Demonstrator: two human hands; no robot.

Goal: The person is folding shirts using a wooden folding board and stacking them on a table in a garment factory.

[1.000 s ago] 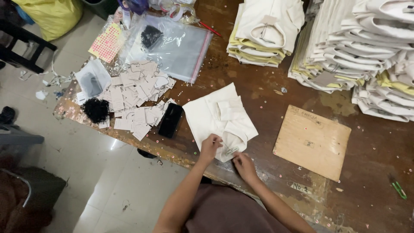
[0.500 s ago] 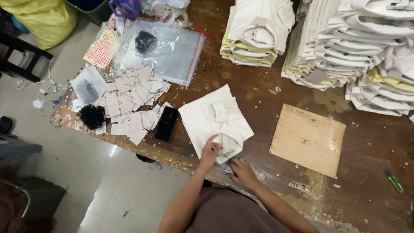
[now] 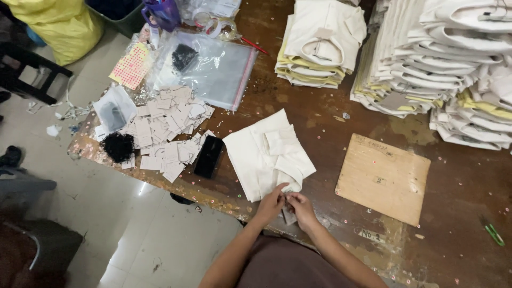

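Both hands have come together at the near edge of the folded white shirt (image 3: 266, 154). Left hand (image 3: 272, 202) and right hand (image 3: 301, 207) bend in, fingertips touching, pinching a small paper tag (image 3: 288, 213). That shirt lies on the brown table (image 3: 458, 213), just right of a black phone (image 3: 208, 156).

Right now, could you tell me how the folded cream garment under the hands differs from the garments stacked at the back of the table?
The folded cream garment lies alone and flat near the table's front edge; the stacked garments sit piled several deep at the back. The left hand and right hand meet at the single garment's near edge; no hand touches the stack. The stack shows yellowish layers; the single one is plain cream. Both are neatly folded and pale.
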